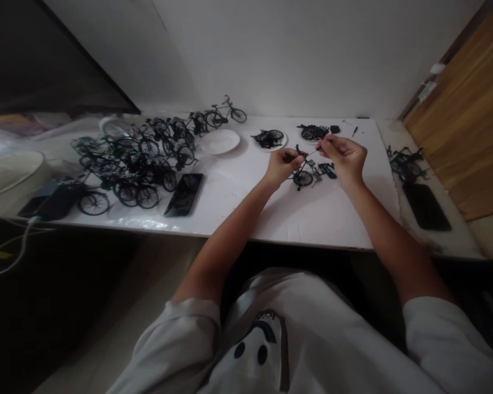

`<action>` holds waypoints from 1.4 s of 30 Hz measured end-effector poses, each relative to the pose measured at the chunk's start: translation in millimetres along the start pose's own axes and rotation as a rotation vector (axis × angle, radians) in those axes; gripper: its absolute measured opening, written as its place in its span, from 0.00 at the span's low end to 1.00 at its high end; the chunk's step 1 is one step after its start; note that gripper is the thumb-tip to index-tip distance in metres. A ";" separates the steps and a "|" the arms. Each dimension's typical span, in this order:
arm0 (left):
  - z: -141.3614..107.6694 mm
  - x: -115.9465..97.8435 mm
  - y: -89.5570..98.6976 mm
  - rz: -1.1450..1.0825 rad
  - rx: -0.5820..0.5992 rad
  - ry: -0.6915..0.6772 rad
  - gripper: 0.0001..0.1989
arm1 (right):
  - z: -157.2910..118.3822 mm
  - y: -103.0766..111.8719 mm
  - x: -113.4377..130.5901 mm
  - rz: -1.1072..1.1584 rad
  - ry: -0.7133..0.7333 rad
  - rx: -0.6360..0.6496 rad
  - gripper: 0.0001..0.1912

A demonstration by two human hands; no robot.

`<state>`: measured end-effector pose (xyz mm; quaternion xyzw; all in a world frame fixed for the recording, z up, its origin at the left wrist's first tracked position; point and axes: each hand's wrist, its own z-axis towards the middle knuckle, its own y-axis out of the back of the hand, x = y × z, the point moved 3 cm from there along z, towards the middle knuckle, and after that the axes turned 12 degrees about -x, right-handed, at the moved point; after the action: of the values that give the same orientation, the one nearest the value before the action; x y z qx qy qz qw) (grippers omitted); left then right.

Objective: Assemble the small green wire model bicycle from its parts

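Note:
My left hand (285, 166) is closed around a miniature bicycle (303, 178), steadying it above the white board. One dark spoked wheel shows below the fingers, and much of the frame is hidden behind them. Pinched in my right hand (345, 157) is a thin screwdriver (313, 151), its slim shaft pointing left at the upper part of the bicycle. Whether the tip touches it I cannot tell. Small dark and grey bicycle parts (326, 170) lie just below my right hand.
Many finished miniature bicycles (148, 148) crowd the left side, near a white plate (221, 142) and a phone (184, 195). Two dishes hold dark parts (268, 138) and wheels (313, 132) at the back. Another dark phone (426, 206) lies right, below more bicycle pieces (407, 160).

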<state>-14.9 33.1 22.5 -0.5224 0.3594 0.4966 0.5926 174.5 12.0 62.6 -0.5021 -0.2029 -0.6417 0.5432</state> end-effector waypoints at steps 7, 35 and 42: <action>0.7 2.5 -0.6 -0.024 0.027 -0.001 0.20 | 3.0 3.3 -2.4 -0.002 0.014 0.018 0.31; -9.8 -4.4 -5.7 0.046 0.000 -0.096 0.25 | 0.5 2.5 -12.5 -0.055 0.060 -0.055 0.37; -16.9 -10.6 -7.2 0.155 0.025 -0.230 0.24 | 12.2 7.1 -18.3 -0.082 0.079 -0.085 0.34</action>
<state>-9.0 14.6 31.1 -0.4254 0.3344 0.5931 0.5962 184.4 28.5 49.8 -0.4904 -0.1741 -0.6906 0.5022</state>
